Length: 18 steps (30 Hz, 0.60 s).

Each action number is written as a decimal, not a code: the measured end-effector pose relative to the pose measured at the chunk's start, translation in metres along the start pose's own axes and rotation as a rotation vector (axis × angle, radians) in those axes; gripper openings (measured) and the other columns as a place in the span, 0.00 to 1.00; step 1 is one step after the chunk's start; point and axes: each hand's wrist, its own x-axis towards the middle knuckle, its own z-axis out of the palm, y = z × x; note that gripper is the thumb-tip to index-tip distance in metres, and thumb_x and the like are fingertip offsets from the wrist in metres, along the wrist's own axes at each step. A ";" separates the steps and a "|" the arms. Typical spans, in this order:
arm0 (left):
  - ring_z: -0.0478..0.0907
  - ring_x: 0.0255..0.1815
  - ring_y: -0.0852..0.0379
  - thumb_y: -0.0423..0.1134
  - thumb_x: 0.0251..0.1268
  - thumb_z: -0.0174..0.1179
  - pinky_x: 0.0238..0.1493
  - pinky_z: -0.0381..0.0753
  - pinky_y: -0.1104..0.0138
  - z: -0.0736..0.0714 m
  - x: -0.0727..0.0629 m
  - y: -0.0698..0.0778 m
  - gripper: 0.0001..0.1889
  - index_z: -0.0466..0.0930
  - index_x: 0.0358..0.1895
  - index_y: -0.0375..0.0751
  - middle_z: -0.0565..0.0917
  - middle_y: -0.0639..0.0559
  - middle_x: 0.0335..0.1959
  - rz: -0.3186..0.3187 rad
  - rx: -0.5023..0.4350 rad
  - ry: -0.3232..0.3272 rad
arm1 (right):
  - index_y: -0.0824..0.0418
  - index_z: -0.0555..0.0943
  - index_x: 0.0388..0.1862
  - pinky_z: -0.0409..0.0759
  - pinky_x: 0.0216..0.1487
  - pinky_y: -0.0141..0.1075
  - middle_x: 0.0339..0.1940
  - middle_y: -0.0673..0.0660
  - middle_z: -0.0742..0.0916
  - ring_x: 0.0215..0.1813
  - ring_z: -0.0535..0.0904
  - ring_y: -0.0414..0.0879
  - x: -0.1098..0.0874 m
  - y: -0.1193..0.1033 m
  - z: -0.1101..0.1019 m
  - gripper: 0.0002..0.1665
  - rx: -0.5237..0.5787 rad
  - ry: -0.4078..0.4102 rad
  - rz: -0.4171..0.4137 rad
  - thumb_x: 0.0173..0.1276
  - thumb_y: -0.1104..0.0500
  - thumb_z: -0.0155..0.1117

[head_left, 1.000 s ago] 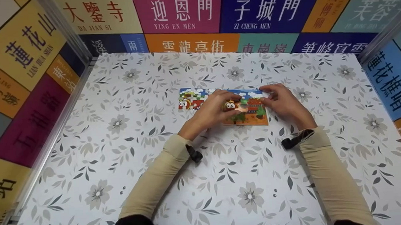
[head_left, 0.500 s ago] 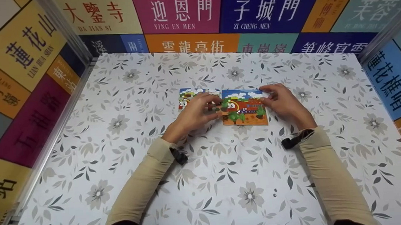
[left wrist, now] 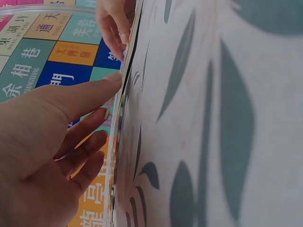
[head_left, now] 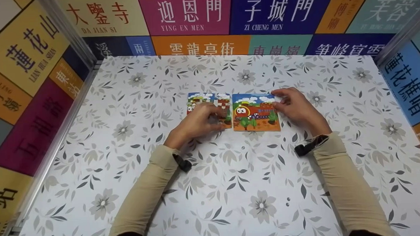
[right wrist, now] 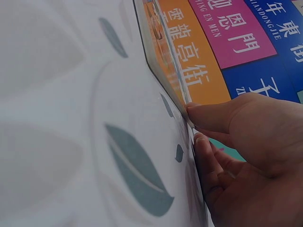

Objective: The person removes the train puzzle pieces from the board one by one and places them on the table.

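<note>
Two small pictures of a red cartoon train lie side by side on the table. The left one is a jigsaw puzzle [head_left: 223, 96], whose joint lines show; the right one is a square picture card [head_left: 255, 110] without visible joints. My left hand [head_left: 197, 122] is over the jigsaw and hides its lower left and middle. In the left wrist view the left hand [left wrist: 52, 127] has its thumb extended to the puzzle's edge, fingers loosely bent, nothing visible between them. My right hand [head_left: 296, 107] touches the card's right edge; in the right wrist view, the thumb [right wrist: 213, 116] meets its corner.
The table [head_left: 262, 176] has a white cover with grey leaves and flowers. A back panel [head_left: 191, 12] and side panels [head_left: 26, 58] with coloured blocks and large characters stand around it.
My left hand has moved left, off the picture card and onto the jigsaw, so the card's train is fully in sight. The right hand has stayed at the card's edge.
</note>
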 end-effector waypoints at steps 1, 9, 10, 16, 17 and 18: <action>0.87 0.53 0.49 0.42 0.66 0.79 0.60 0.83 0.56 0.000 0.000 -0.001 0.18 0.92 0.56 0.41 0.93 0.49 0.51 0.007 -0.003 -0.010 | 0.55 0.74 0.81 0.76 0.66 0.52 0.75 0.65 0.73 0.65 0.77 0.59 0.000 0.000 0.000 0.30 0.004 -0.001 0.003 0.84 0.56 0.63; 0.87 0.49 0.48 0.39 0.65 0.79 0.57 0.86 0.55 -0.001 -0.002 -0.004 0.15 0.94 0.52 0.39 0.93 0.46 0.47 0.023 -0.049 -0.029 | 0.53 0.74 0.81 0.76 0.66 0.51 0.76 0.63 0.73 0.65 0.77 0.58 0.001 0.001 0.000 0.30 0.005 0.000 0.013 0.83 0.55 0.64; 0.87 0.49 0.48 0.39 0.65 0.79 0.57 0.86 0.55 -0.001 -0.002 -0.004 0.14 0.94 0.52 0.39 0.93 0.46 0.47 0.023 -0.056 -0.029 | 0.53 0.74 0.81 0.76 0.65 0.51 0.76 0.63 0.73 0.65 0.76 0.58 0.001 0.002 0.000 0.30 0.002 -0.001 0.015 0.83 0.54 0.64; 0.87 0.50 0.47 0.40 0.65 0.79 0.56 0.86 0.55 0.000 0.000 -0.003 0.14 0.94 0.50 0.39 0.93 0.45 0.47 0.048 -0.047 -0.012 | 0.52 0.74 0.81 0.75 0.64 0.50 0.75 0.62 0.73 0.65 0.76 0.57 0.001 0.001 0.000 0.30 0.003 -0.003 0.030 0.83 0.53 0.64; 0.87 0.50 0.47 0.40 0.66 0.78 0.56 0.86 0.56 0.000 0.001 -0.001 0.13 0.94 0.50 0.39 0.93 0.45 0.47 0.054 -0.040 -0.007 | 0.52 0.74 0.81 0.75 0.64 0.50 0.75 0.62 0.74 0.65 0.76 0.57 0.001 0.002 0.000 0.30 0.003 -0.002 0.030 0.83 0.54 0.64; 0.87 0.50 0.47 0.40 0.67 0.78 0.56 0.85 0.56 0.001 0.002 0.000 0.13 0.94 0.50 0.39 0.93 0.45 0.47 0.060 -0.033 -0.004 | 0.52 0.74 0.81 0.75 0.64 0.49 0.75 0.62 0.74 0.65 0.76 0.57 0.001 0.002 0.000 0.30 0.004 -0.001 0.030 0.83 0.54 0.64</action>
